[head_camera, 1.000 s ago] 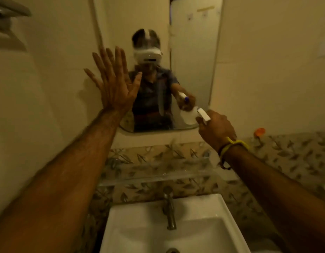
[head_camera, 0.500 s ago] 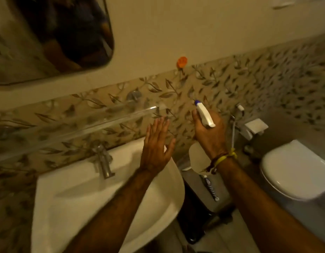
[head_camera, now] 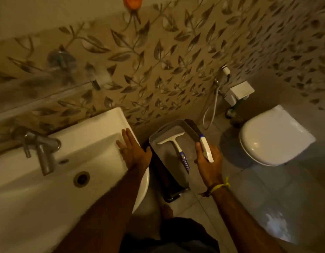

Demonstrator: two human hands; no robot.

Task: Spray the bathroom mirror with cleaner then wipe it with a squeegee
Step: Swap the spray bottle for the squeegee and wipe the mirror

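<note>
— Where was the spray bottle (head_camera: 206, 149)?

— In the right hand (head_camera: 209, 161), fingers wrapped around its neck, the white head with its blue tip pointing up toward the wall. The hand hung over the right edge of a grey tray (head_camera: 158, 141). I could not see the bottle's body; the hand hid it.

— And the squeegee (head_camera: 176, 148)?

— Lying flat inside that tray, the white blade across the far end, near the wall, and the blue-patterned handle running back toward the person. The right hand was just beside the handle, not on it.

— What did the tray sit on?

— Something dark and boxy (head_camera: 169, 187) on the floor between the sink (head_camera: 66, 189) and the toilet (head_camera: 273, 136); probably a bin, but the light was too dim to be sure.

— The left hand (head_camera: 133, 152)?

— Spread flat, palm down, fingers together and straight, resting on the right rim of the sink. It held nothing.

— Anything else worth noting?

— A metal tap (head_camera: 41, 150) stood at the back of the sink, a glass shelf (head_camera: 48, 92) ran along the leaf-patterned tiles above it, and a hand shower with its hose (head_camera: 212, 105) hung on the wall beside the toilet. The toilet lid was down. A yellow band (head_camera: 220, 186) circled the right wrist.
</note>
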